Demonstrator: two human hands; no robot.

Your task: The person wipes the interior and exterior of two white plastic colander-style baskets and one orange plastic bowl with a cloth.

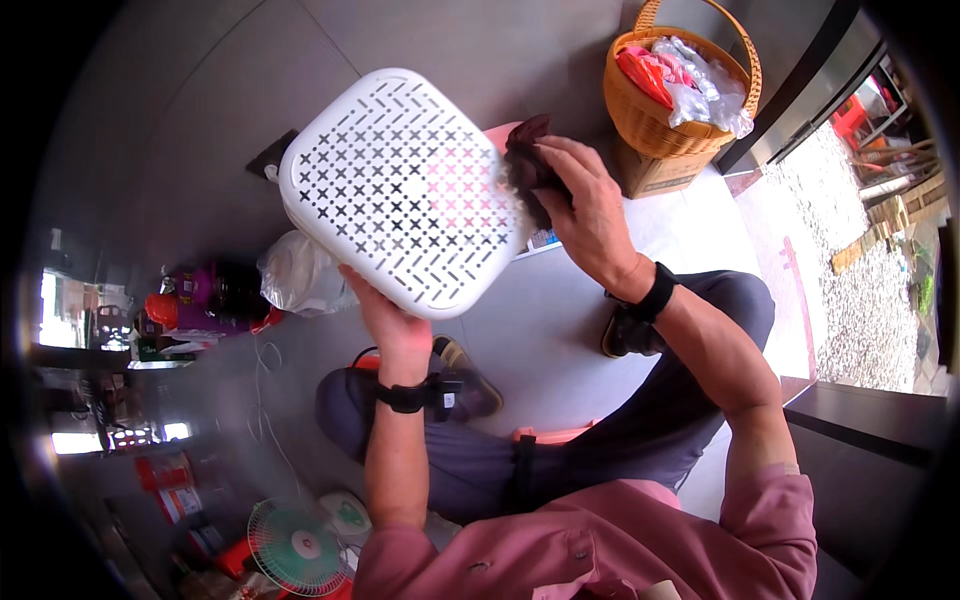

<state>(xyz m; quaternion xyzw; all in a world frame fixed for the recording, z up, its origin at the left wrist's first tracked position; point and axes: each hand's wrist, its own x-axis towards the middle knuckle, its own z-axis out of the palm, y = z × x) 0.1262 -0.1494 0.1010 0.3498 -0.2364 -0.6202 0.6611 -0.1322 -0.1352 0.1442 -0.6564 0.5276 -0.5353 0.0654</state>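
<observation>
A white perforated plastic basket or tray (405,187), patterned with crosses and slots, is held up in front of me. My left hand (386,319) supports it from underneath at its near left edge, with the fingers hidden behind it. My right hand (589,202) grips a dark brown cloth (534,169) against the tray's right edge. Through the holes, a pink patch shows behind the tray. Part of a pink object (501,136) is visible beyond the tray's right edge, and the tray hides the rest.
A wicker basket (652,120) holding plastic bags stands on a cardboard box (667,172) at upper right. Beside the tray lies a white plastic bag (304,274). A green fan (300,544) is at lower left. Thin cable (277,435) trails over the floor. An open doorway is at right.
</observation>
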